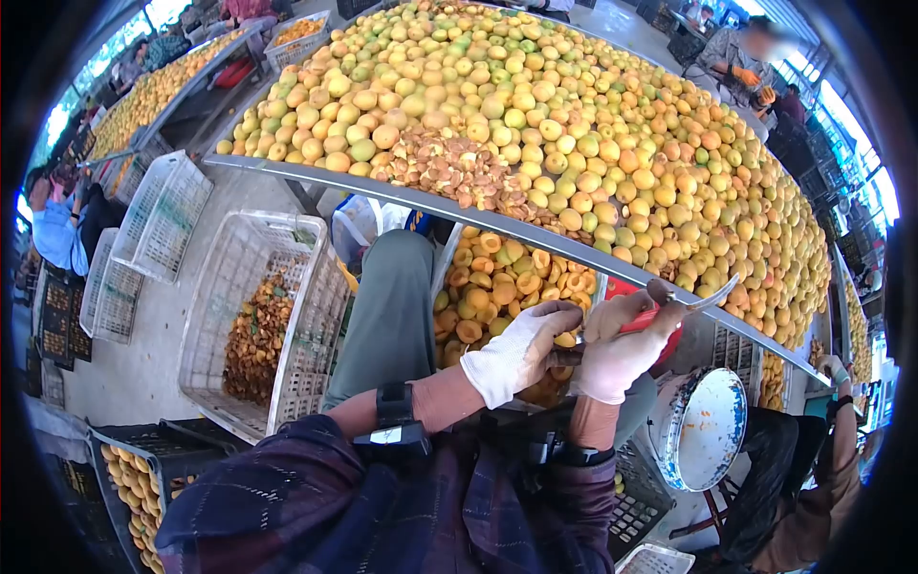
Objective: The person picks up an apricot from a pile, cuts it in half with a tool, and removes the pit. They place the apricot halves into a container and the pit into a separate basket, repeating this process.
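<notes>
My right hand [623,346], in a white glove with darkened fingertips, is closed around a knife [715,295]; its curved metal blade points up and right. My left hand [521,352], gloved too, is closed just left of it with fingers bent inward. Whatever lies in those fingers is hidden. Below and behind both hands is a crate of halved apricots [497,282]. Beyond the metal edge of the sorting table [382,191] lies a wide heap of whole apricots [535,105], with a patch of brown apricot pits [449,167] near the edge.
A white crate [215,335] with brown pits stands left of my knee. Empty white crates [164,215] are farther left. A paint-flecked white bucket [703,430] stands at right, beside a seated co-worker [813,478]. A black crate of apricots [134,488] is at lower left.
</notes>
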Action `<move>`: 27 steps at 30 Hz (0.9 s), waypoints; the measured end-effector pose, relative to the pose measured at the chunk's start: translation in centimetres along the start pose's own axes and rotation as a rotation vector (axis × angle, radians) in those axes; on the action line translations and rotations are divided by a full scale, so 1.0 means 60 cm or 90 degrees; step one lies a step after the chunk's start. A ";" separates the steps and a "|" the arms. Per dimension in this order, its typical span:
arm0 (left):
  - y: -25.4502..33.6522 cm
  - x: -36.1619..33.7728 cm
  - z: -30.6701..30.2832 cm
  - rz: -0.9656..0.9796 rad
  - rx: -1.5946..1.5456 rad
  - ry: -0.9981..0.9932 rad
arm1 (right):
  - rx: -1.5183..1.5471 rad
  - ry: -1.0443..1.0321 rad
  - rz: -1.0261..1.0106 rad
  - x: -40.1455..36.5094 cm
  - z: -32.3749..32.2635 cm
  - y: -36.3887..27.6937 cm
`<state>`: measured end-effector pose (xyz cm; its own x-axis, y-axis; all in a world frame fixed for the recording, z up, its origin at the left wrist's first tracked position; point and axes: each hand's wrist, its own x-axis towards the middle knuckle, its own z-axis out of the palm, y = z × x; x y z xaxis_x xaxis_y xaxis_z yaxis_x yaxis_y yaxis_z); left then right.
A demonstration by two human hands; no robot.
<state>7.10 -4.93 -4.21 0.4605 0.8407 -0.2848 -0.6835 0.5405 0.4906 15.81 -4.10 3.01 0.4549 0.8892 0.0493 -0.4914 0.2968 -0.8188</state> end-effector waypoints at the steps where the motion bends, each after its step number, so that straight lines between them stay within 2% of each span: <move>1: -0.001 0.002 0.000 0.015 -0.004 0.015 | -0.039 0.047 -0.040 0.002 0.006 0.001; 3: 0.001 0.000 -0.002 0.028 -0.008 0.033 | -0.078 0.098 -0.076 0.009 -0.004 0.002; 5: 0.023 -0.013 0.009 -0.130 -0.045 -0.059 | -0.080 0.019 -0.077 0.025 -0.026 -0.010; 6: 0.024 -0.014 0.001 -0.148 0.007 -0.115 | 0.027 -0.051 -0.092 0.020 -0.031 -0.008; 7: 0.024 -0.014 0.001 -0.153 0.006 -0.115 | 0.025 -0.047 -0.092 0.019 -0.033 -0.007; 9: 0.027 -0.014 0.003 -0.241 0.032 -0.088 | -0.071 -0.031 -0.132 0.019 -0.039 -0.002; 11: 0.020 -0.012 0.004 -0.246 0.011 -0.048 | -0.090 -0.059 -0.133 0.019 -0.040 0.002; 13: 0.003 0.000 -0.019 -0.284 -0.099 -0.087 | -0.045 -0.086 -0.078 0.011 -0.035 0.011; 15: -0.005 0.007 -0.033 -0.273 -0.107 -0.082 | -0.023 -0.101 -0.049 0.011 -0.036 0.014; 17: -0.009 0.006 -0.039 -0.260 -0.114 -0.074 | 0.097 -0.094 0.031 0.017 -0.041 0.017; 18: -0.014 0.002 -0.041 0.097 0.372 -0.058 | 0.098 -0.094 0.035 0.019 -0.041 0.018; 19: -0.016 0.003 -0.041 0.471 0.846 -0.033 | 0.169 -0.041 0.072 0.023 -0.039 0.019; 20: -0.017 0.010 -0.043 0.594 0.954 0.014 | 0.239 0.014 0.108 0.026 -0.038 0.019; 21: -0.021 0.019 -0.038 0.594 0.956 0.014 | 0.241 0.014 0.108 0.027 -0.040 0.024; 23: -0.014 0.033 -0.013 0.089 0.279 0.126 | 0.247 -0.005 0.102 0.028 -0.040 0.032; 25: 0.030 0.034 -0.011 0.108 0.429 0.184 | 0.130 -0.050 0.108 0.003 -0.029 0.039; 26: 0.037 0.033 0.013 0.112 0.313 0.241 | 0.108 -0.099 0.076 -0.002 -0.036 0.044; 27: 0.040 0.040 0.010 0.110 0.316 0.240 | 0.110 -0.097 0.075 0.006 -0.035 0.044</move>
<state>6.90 -1.60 -3.22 0.0741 0.9164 -0.3932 -0.3454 0.3935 0.8520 16.23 -3.73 -0.37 0.2756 0.9597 0.0552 -0.6600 0.2307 -0.7150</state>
